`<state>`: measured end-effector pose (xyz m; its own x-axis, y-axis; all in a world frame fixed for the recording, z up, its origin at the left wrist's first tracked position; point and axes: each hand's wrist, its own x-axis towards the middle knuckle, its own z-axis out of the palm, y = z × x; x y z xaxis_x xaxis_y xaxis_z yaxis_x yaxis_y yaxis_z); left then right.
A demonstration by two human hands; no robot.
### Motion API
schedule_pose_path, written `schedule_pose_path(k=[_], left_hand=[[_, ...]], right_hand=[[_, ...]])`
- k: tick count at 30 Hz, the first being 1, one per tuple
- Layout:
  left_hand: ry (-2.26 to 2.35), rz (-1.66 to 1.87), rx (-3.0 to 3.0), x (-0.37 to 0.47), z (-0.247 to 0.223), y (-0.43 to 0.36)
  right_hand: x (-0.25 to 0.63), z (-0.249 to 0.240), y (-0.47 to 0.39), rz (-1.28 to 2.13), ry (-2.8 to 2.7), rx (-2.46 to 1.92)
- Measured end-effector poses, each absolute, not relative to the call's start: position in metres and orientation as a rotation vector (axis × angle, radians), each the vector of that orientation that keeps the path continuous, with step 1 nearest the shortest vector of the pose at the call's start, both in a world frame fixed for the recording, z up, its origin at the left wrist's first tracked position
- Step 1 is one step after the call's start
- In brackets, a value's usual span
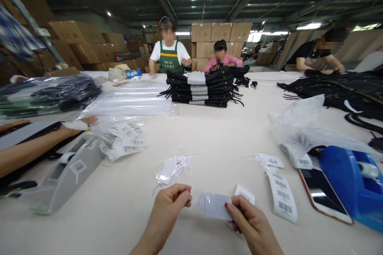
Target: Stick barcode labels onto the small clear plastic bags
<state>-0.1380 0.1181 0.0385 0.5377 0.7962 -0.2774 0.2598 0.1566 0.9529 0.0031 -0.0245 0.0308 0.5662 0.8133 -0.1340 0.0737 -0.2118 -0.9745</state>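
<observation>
My right hand (249, 221) pinches a small clear plastic bag with a white tag (214, 206) by its right edge, just above the table. Left of the bag, my left hand (170, 203) has its fingertips pinched together, close to the bag's left edge; what it holds is too small to tell. A small packet of white tags (172, 168) lies on the cream table (209, 135) just beyond my hands. A strip of barcode stickers (283, 196) lies to the right of my right hand.
A phone (324, 193) and a blue tape dispenser (350, 183) sit at right. A grey tape dispenser (67, 173) and a co-worker's arm (32, 145) are at left. A stack of black garments (200, 85) stands mid-table, with three people working behind it.
</observation>
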Motion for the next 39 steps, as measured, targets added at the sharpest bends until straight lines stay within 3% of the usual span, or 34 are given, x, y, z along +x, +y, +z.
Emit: schedule_pose_path(k=[8, 11, 13, 16, 22, 33, 39], left_hand=[[1.023, 0.416, 1.067, -0.153, 0.031, 0.119], [1.184, 0.443, 1.314, -0.16, 0.029, 0.122], [1.24, 0.649, 1.639, -0.161, 0.034, 0.124], [1.024, 0.906, 2.002, -0.152, 0.047, 0.121], [0.815, 0.196, 1.579, -0.122, 0.052, 0.103], [0.791, 0.155, 1.345, -0.139, 0.037, 0.105], [0.851, 0.15, 1.705, -0.143, 0.054, 0.114]], right_hand=[[0.007, 0.036, -0.029, 0.835, -0.611, -1.598], [0.009, 0.036, -0.031, 0.87, -0.621, -1.604], [0.01, 0.035, -0.031, 0.902, -0.638, -1.605], [0.007, 0.035, -0.03, 0.92, -0.656, -1.588], [0.008, 0.034, -0.033, 0.977, -0.742, -1.621], [0.01, 0.03, -0.034, 1.007, -0.669, -1.583], [0.011, 0.031, -0.034, 1.058, -0.757, -1.609]])
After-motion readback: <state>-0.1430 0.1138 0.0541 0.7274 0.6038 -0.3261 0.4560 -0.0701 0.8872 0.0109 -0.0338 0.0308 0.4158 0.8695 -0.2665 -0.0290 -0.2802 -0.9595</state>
